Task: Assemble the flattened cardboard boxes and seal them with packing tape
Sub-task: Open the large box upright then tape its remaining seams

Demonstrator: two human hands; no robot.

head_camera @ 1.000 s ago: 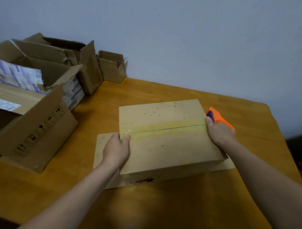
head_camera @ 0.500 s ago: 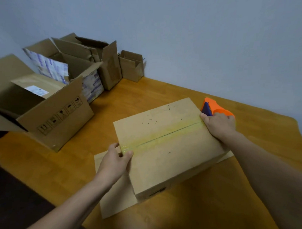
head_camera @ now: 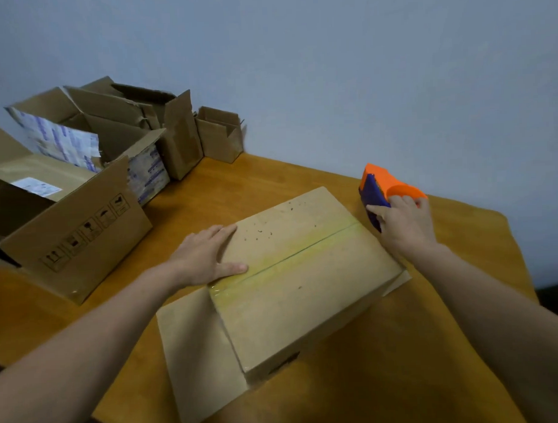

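Hidden: your right grip (head_camera: 404,222) covers much of the dispenser (head_camera: 384,184), so the roll isn't visible. The sheet (head_camera: 194,356) is mostly under the box (head_camera: 305,289). The biggest of the open boxes (head_camera: 82,231) is cut off at the frame's left edge. The dark mark on the box's near side is unreadable.

Counts: one closed box, one sheet, one dispenser. The open boxes overlap at back left; at least four, exact count unclear.

Box: plain brown, speckled, with a clear yellowish tape (head_camera: 292,264) strip over the top seam. It sits mid-bench (head_camera: 404,381), skewed on the sheet.

Left grip (head_camera: 206,255): flat, fingers straight, pressing on the box's left end, holding nothing. Right grip: curled round the dispenser, just off the box's far right corner.
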